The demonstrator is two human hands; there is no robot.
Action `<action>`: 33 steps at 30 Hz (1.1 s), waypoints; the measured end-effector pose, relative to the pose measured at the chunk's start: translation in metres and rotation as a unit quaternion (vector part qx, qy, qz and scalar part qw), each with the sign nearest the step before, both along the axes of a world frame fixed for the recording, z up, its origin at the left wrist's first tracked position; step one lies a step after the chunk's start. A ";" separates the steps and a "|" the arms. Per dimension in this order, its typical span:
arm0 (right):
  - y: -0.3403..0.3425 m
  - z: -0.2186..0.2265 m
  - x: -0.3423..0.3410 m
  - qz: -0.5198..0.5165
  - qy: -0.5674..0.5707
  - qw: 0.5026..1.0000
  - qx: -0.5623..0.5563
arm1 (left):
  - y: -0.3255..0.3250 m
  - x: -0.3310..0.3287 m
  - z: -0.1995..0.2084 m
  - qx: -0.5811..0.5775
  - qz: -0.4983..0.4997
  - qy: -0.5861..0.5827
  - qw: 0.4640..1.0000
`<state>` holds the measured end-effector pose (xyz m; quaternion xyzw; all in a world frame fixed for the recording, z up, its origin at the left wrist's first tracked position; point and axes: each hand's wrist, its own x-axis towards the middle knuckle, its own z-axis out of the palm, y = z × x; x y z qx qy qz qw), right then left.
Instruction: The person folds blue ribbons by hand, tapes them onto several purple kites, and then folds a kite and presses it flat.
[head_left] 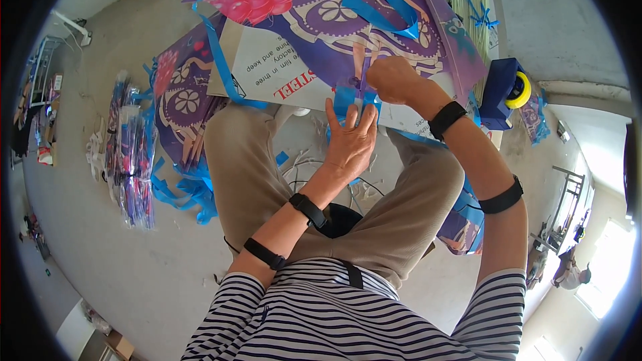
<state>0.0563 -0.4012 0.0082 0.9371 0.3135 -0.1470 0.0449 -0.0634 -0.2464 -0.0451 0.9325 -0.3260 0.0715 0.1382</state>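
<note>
A large purple printed sheet [321, 40] with a cartoon figure in a white-and-purple dress and pink balloons lies in front of me, over a white printed board [267, 80]. My left hand [351, 147] has its fingers spread, with the tips on a strip of blue tape [346, 99] at the near edge. Just above it, my right hand [396, 81] is curled closed over the sheet. Whatever its fingers grip, if anything, is hidden. A loop of blue ribbon [381, 3] lies across the sheet farther up, and another blue ribbon [224, 67] runs down its left side.
Bundles in clear wrap [137, 160] lie on the floor at left, beside tangled blue ribbon [190, 190]. A blue tape dispenser with a yellow roll [518, 90] stands at right. Pale sticks [468, 10] lie at the far right. White scraps [301, 167] lie between my legs.
</note>
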 end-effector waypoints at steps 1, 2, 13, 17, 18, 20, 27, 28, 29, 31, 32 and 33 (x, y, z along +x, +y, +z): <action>0.001 0.000 0.000 -0.004 0.002 1.000 -0.005 | 0.000 0.000 -0.001 0.003 0.001 -0.003 1.000; 0.001 0.000 0.000 -0.004 0.002 1.000 -0.004 | 0.000 0.000 -0.002 0.006 0.001 -0.005 1.000; 0.003 -0.001 0.002 -0.033 0.031 0.999 -0.008 | 0.002 0.000 -0.004 0.015 -0.019 -0.002 1.000; 0.002 -0.003 0.003 -0.019 0.021 1.000 0.000 | 0.002 0.000 -0.006 0.022 -0.025 0.012 0.999; 0.002 -0.004 0.003 -0.022 0.025 0.999 0.002 | 0.002 0.001 -0.005 0.022 -0.025 0.013 0.999; 0.002 -0.005 0.003 -0.024 0.029 0.999 0.003 | 0.002 0.001 -0.004 0.025 -0.025 0.015 0.999; 0.004 -0.003 0.004 -0.031 0.036 0.999 0.005 | 0.002 0.002 -0.004 0.013 -0.029 0.022 0.999; 0.003 -0.003 0.004 -0.033 0.034 0.999 0.013 | 0.002 0.002 -0.004 0.015 -0.029 0.021 0.999; 0.002 -0.004 0.004 -0.033 0.035 0.999 0.013 | 0.002 0.001 -0.003 0.016 -0.029 0.021 0.999; 0.001 -0.004 0.003 -0.028 0.025 0.999 0.020 | 0.002 0.002 -0.003 0.019 -0.030 0.020 0.999; 0.001 -0.004 0.004 -0.028 0.025 0.999 0.020 | 0.002 0.002 -0.003 0.021 -0.032 0.018 0.999; 0.000 -0.004 0.005 -0.026 0.032 0.999 0.023 | 0.002 0.002 -0.003 0.021 -0.032 0.019 0.999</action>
